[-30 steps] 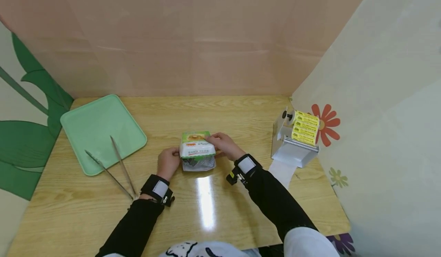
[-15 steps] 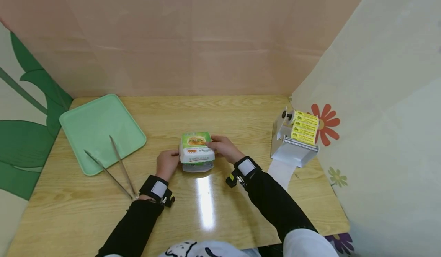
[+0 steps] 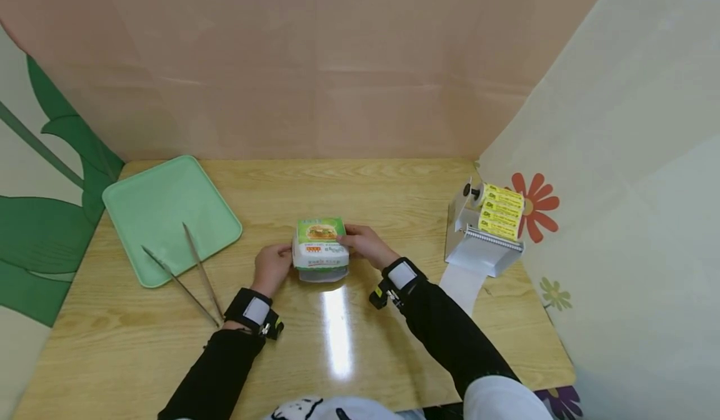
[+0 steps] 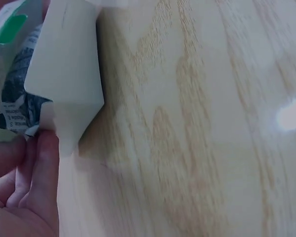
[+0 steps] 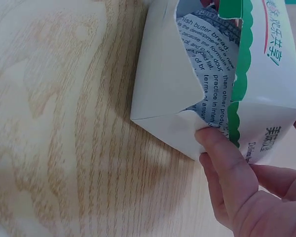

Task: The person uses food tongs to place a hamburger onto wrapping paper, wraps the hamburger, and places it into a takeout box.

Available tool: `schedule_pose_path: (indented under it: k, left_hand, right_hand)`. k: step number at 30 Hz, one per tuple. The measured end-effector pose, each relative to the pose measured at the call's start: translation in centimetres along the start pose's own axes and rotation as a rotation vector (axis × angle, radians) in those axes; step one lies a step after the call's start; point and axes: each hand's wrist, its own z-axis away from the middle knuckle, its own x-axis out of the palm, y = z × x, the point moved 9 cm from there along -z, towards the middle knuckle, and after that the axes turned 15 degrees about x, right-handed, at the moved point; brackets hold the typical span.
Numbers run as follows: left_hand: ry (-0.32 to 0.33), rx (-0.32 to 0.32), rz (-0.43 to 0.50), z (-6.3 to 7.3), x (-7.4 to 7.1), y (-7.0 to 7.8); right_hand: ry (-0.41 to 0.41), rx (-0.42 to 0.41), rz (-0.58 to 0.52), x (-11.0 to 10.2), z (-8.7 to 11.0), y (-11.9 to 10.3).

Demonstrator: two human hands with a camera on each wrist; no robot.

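Observation:
A white and green cardboard burger box [image 3: 322, 254] sits mid-table with its lid lowered most of the way. Between lid and base a gap shows a bundle in newsprint-patterned paper [image 5: 212, 64]. My left hand [image 3: 272, 268] pinches the box's left side, thumb and fingers at the corner of the base [image 4: 64, 69] in the left wrist view. On the other side, my right hand [image 3: 368, 245] holds the box, with one finger at the base's edge and others beside the printed lid [image 5: 274, 54].
Metal tongs [image 3: 194, 254] lie to the left, their tips over a green tray [image 3: 169, 189]. At the right stands a dispenser [image 3: 486, 254] with a roll of yellow labels [image 3: 500, 212] and a strip of white backing paper [image 3: 462, 287] hanging from it.
The lid has come down over the base, so less of the wrapped bundle shows and more of the lid's top faces the head camera. Both hands stay at the box's sides.

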Motion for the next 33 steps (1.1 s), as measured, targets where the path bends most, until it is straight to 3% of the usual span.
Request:
schedule_pose_path:
  k: [5,10,19,26,30,33]
  left_hand:
    - [-0.042,-0.055,0.046,0.1,0.3,-0.2]
    - [-0.088,-0.023,0.062,0.5,0.4,0.6]
    - [-0.15,0.008,0.144,0.8,1.2,0.7]
    - [-0.208,0.057,0.117,0.8,1.7,1.0]
    - [-0.235,0.091,0.083,0.8,1.9,1.3]
    - [-0.254,0.151,0.011,0.8,2.1,1.6]
  right_hand:
    - [0.021,-0.001,0.01,-0.1,-0.1,0.0]
    - [0.037,-0.018,0.015,-0.2,-0.1,0.0]
    - [0.062,-0.115,0.004,-0.2,0.1,-0.1]
    - [0.052,-0.18,0.01,0.2,0.4,-0.9]
    - [0.036,-0.188,0.079,0.4,0.3,-0.9]
    - [0.002,-0.198,0.139,0.7,0.2,-0.9]
